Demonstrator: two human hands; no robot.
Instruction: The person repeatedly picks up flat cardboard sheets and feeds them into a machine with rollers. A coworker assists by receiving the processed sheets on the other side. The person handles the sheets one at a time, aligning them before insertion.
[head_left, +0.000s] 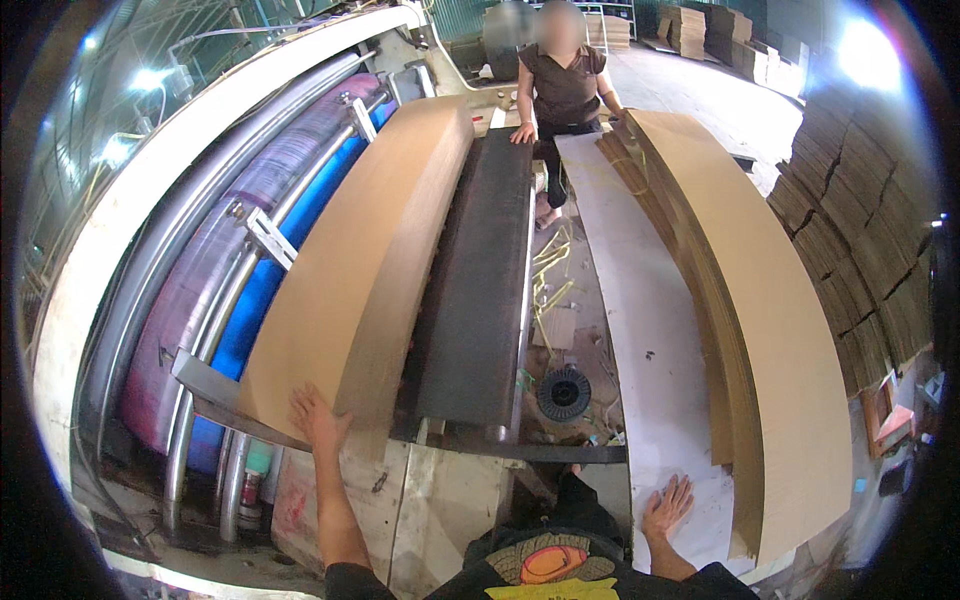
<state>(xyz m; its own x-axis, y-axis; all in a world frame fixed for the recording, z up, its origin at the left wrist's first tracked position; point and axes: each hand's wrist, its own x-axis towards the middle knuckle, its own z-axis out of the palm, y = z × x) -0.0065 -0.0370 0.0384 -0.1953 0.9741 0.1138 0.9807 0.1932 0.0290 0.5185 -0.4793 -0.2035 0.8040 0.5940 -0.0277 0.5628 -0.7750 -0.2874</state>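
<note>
My left hand point(318, 420) lies with spread fingers on the near end of a long stack of brown cardboard sheets point(340, 260), which rests on the machine's feed table. On the right, my right hand point(667, 508) is flat on a long white board point(650, 330), fingers stretched out and holding nothing. Beside that hand, a second long stack of cardboard sheets point(770, 290) sits on the board's right side. Between the two stacks runs a dark flat bed point(478, 290) of the machine.
Metal rollers point(200, 250) and a blue roller point(250, 310) line the left. A co-worker point(565, 85) stands at the far end, one hand on the dark bed. A black spool point(564, 394) and yellow straps point(548, 280) lie on the floor. Cardboard piles point(860, 230) rise at right.
</note>
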